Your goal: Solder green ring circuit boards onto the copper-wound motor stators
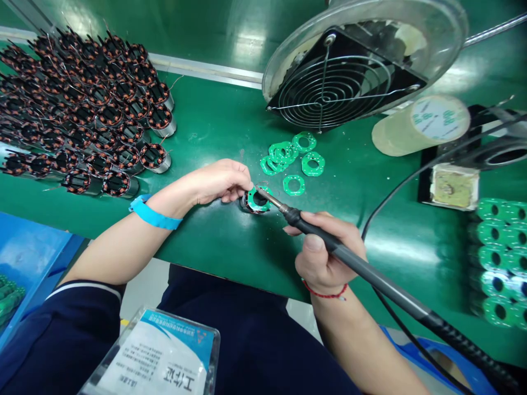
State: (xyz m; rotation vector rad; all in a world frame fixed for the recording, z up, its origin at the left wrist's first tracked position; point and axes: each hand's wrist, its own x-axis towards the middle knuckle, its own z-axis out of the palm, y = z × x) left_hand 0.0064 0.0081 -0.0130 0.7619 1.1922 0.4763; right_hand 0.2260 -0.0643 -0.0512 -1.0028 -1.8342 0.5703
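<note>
My right hand [329, 255] is closed around the grip of a soldering iron [370, 272], which slants up and left. The iron's tip reaches the upper edge of a green ring-shaped circuit board [252, 202]; actual contact is hard to tell. That board lies on top of a motor stator [245, 207] standing on the bench. At the board's upper left, my left hand [222, 181] has thumb and forefinger pinched together. Whatever they hold is too small to make out. Several loose ring boards [293, 185] lie just beyond the stator, some overlapping.
Many wound stators [99, 115] stand in rows at left. A fan with a wire guard [325, 99] sits at the back. On the right are a tape roll [399, 133], a soldering sponge [455, 186], stacked board-topped stators [496, 258] and the iron's black cable [395, 189].
</note>
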